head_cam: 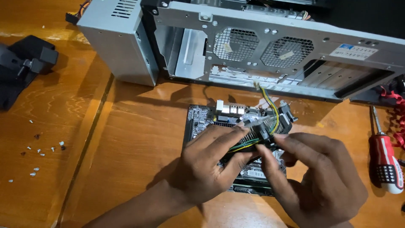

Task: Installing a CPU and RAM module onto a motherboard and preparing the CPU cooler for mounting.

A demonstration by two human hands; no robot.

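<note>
1. While both hands meet over the motherboard (pixel 202 120), the work in hand looks like freeing or seating the black power connector (pixel 262 131) at the end of a yellow, green and black cable bundle (pixel 272 112) that runs up to the open metal computer case (pixel 270 46).
2. Left hand (pixel 209 166): its fingers (pixel 223 137) are stretched over the board and pinch the connector from the left side, thumb beneath.
3. Right hand (pixel 322 179): its fingers (pixel 274 158) close on the same connector from below and from the right, so both hands grasp one plug.
4. That plug sits just above the board's upper right part, beside a dark heat sink; whether it is seated in a socket or already lifted off cannot be told, since the fingers hide the joint.
5. By my judgement, the next move calls for a straight pull or push on the plug, with the board held flat and no strain on the wires.
6. A wooden table (pixel 126 143) carries everything: the board lies flat near the front and the case lies on its side behind.
7. Loose small screws (pixel 36 158) are scattered at the left, near a black plastic part (pixel 25 63).
8. A red-handled screwdriver (pixel 384 156) lies at the right edge, next to a coiled red cord (pixel 396 122).
9. Beyond the case, the room is dark and shows nothing more.
</note>
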